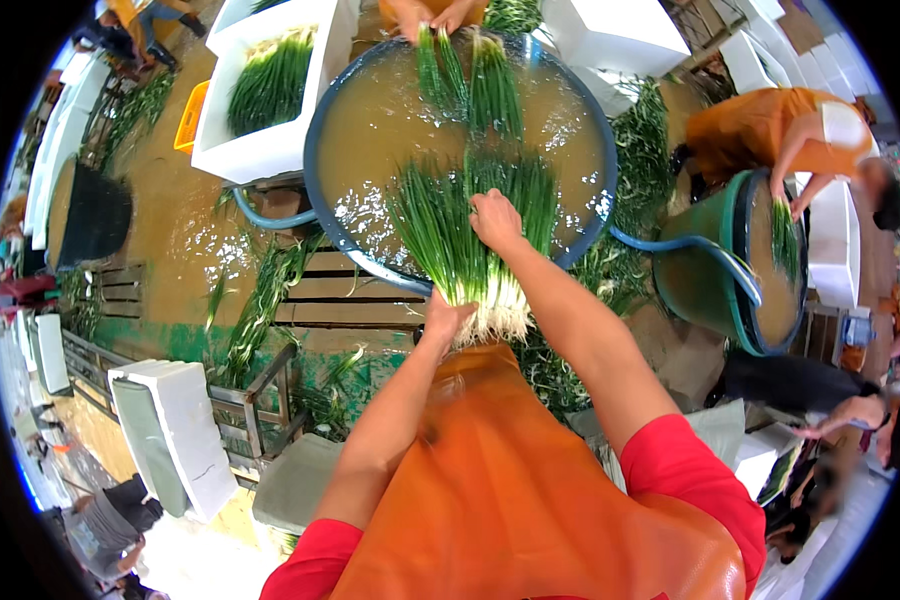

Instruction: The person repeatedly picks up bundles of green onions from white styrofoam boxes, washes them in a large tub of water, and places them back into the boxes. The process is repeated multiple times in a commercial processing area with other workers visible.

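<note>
A large bundle of green onions (442,225) lies across the near rim of a round blue tub (312,142) of muddy water. Its white roots point at my orange apron (510,465), and the green tops reach over the water. My left hand (446,319) grips the bundle's left side by the white stems. Higher up, my right hand (496,220) rests among the green leaves with its fingers curled; whether it pinches some leaves cannot be told. At the far rim, a co-worker's hands (431,16) hold smaller bunches of green onions (441,71) down into the water.
A white foam box (214,146) with green onions stands left of the tub, beside an orange crate (192,116). Blue hoses (667,241) run from the tub, one to a green tub (694,262) where another person bends. Loose leaves (259,307) litter the wet floor and slats.
</note>
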{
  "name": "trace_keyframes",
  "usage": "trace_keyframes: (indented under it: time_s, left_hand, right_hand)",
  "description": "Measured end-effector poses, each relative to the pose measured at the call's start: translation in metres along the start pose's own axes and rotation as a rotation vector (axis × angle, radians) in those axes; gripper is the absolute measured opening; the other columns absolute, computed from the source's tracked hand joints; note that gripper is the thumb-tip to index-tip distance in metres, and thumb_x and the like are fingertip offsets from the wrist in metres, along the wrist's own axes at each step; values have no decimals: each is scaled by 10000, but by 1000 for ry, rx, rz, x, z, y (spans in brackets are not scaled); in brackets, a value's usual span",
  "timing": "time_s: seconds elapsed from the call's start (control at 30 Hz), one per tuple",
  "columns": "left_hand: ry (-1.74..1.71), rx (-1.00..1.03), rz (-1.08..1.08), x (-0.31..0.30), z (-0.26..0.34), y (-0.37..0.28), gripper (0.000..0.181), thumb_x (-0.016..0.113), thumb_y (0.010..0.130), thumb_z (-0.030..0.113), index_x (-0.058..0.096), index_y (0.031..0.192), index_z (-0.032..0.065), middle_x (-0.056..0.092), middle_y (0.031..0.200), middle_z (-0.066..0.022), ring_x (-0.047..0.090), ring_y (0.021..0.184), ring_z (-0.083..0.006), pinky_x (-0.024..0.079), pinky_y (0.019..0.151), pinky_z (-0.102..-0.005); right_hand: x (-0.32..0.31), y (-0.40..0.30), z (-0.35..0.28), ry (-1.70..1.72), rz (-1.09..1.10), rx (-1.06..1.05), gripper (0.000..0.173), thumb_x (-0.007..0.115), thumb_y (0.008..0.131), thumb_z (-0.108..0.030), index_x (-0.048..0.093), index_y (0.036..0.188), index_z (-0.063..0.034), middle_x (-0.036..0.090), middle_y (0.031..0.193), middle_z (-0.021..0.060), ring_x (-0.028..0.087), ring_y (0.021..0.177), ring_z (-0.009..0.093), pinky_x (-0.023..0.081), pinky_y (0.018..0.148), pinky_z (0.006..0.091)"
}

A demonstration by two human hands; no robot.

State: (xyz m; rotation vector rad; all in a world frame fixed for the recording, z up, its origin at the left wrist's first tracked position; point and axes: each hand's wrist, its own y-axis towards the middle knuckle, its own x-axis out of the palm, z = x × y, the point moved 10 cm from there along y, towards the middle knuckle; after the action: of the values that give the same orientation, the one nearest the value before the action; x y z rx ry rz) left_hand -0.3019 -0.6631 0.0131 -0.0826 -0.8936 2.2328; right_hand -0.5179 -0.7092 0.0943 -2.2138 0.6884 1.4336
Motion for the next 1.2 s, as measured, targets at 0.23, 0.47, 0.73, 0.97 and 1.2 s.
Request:
trace_keyframes:
  time_s: [0.23,0.47,0.73,0.97,1.2]
  left_hand:
    - [-35,-6,34,-8,0,-1,728,796,773,-52,430,1395,47,624,1261,-93,612,1132,-222,490,989,-349]
    - [112,-43,78,-17,6,3,678,785,753,-30,476,1353,32,654,1227,-110,639,1102,-236,517,947,-360]
    - [-99,-145,6,-5,-21,5,842,791,798,17,297,1480,36,565,1367,-163,568,1236,-265,459,1039,-382]
    - [-195,-209,32,-17,3,12,615,712,893,29,368,1400,74,604,1276,-162,648,1120,-286,582,914,-425]
    - [-344,-259,-174,5,105,47,323,664,969,159,609,1198,-62,727,1051,-179,745,860,-300,640,730,-443]
  right_hand:
    - [-16,53,51,37,-52,273,222,621,835,-180,721,959,-25,714,1039,210,713,924,393,587,786,509]
    - [-122,-68,268,1240,659,681,279,688,970,-268,577,1063,-29,543,728,10,493,579,97,407,464,262]
    - [80,-215,108,1154,-110,946,549,749,907,-471,641,1185,-10,689,976,81,648,798,177,527,673,364]
    - [46,-177,20,1336,-209,741,385,790,882,-297,684,992,56,648,824,41,574,678,108,439,563,318]
    - [19,-86,-5,1518,-268,797,341,730,918,-130,620,1139,106,714,1003,199,742,798,276,627,634,437]
